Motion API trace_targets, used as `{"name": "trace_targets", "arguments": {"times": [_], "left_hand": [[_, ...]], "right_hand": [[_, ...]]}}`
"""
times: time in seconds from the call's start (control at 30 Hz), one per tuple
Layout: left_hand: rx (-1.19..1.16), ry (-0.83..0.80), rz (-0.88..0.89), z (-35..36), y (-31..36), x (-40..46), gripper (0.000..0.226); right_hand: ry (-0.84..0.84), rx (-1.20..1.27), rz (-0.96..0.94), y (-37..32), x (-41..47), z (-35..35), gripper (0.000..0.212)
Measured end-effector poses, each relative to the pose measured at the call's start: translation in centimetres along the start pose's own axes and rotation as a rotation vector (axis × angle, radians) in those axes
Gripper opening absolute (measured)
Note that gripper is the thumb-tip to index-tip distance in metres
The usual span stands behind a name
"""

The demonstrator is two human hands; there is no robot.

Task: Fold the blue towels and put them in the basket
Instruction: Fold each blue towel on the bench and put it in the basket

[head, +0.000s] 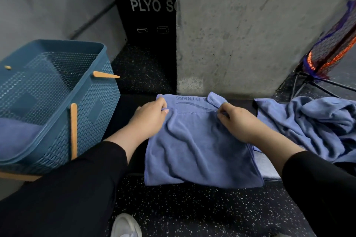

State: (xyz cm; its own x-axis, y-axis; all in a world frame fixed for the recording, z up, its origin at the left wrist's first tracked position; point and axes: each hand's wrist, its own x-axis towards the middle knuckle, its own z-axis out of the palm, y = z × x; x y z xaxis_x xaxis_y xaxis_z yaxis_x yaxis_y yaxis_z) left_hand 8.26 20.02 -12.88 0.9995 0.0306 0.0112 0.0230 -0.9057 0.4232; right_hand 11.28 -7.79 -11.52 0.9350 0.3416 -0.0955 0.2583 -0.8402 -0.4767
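A blue towel (200, 148) lies folded over on a dark bench in front of me, its printed end toward the wall. My left hand (149, 113) pinches the upper layer's edge at the far left corner. My right hand (236, 119) pinches the same edge at the far right corner. On the left stands a teal woven basket (92, 113) with tan wooden handles, and a folded blue towel (17, 136) lies inside it. A crumpled heap of more blue towels (312, 125) lies on the bench to the right.
A concrete pillar (250, 29) rises straight behind the bench. A black plyo box (148, 15) stands behind the basket. An orange and purple net on a black stand (333, 50) leans at the far right. A white shoe (126, 226) rests on the speckled floor.
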Motion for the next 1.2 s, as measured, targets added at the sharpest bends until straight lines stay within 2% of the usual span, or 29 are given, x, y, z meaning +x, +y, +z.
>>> {"name": "trace_targets", "arguments": {"times": [0.1, 0.53, 0.73, 0.83, 0.97, 1.03, 1.1, 1.2], "left_hand": [[0.109, -0.010, 0.038, 0.8, -0.2, 0.3, 0.011], [0.195, -0.111, 0.129, -0.9, -0.4, -4.3, 0.015], [0.172, 0.053, 0.135, -0.9, 0.6, -3.9, 0.015], [0.219, 0.024, 0.102, 0.1, 0.8, -3.2, 0.013], [0.385, 0.008, 0.092, 1.5, 0.9, -2.6, 0.009], [0.376, 0.023, 0.081, 1.6, 1.1, -2.4, 0.011], [0.365, 0.030, 0.078, 1.6, 0.9, -2.1, 0.010], [0.302, 0.035, 0.055, 1.2, 0.6, -1.8, 0.012]], "right_hand": [[0.011, -0.039, -0.029, 0.0, -0.2, 0.4, 0.007], [-0.082, -0.174, -0.180, -1.2, -5.2, 0.4, 0.012], [-0.010, -0.048, -0.217, -1.9, -4.9, 0.7, 0.009], [-0.059, -0.088, -0.203, -2.3, -3.8, 1.6, 0.010], [-0.070, -0.185, -0.104, -2.4, -2.2, 2.6, 0.012], [-0.053, -0.269, -0.014, -1.9, -1.4, 2.4, 0.014], [-0.063, -0.372, 0.077, -0.6, -0.6, 2.2, 0.025], [-0.045, -0.396, 0.179, 1.0, -0.2, 1.5, 0.029]]}}
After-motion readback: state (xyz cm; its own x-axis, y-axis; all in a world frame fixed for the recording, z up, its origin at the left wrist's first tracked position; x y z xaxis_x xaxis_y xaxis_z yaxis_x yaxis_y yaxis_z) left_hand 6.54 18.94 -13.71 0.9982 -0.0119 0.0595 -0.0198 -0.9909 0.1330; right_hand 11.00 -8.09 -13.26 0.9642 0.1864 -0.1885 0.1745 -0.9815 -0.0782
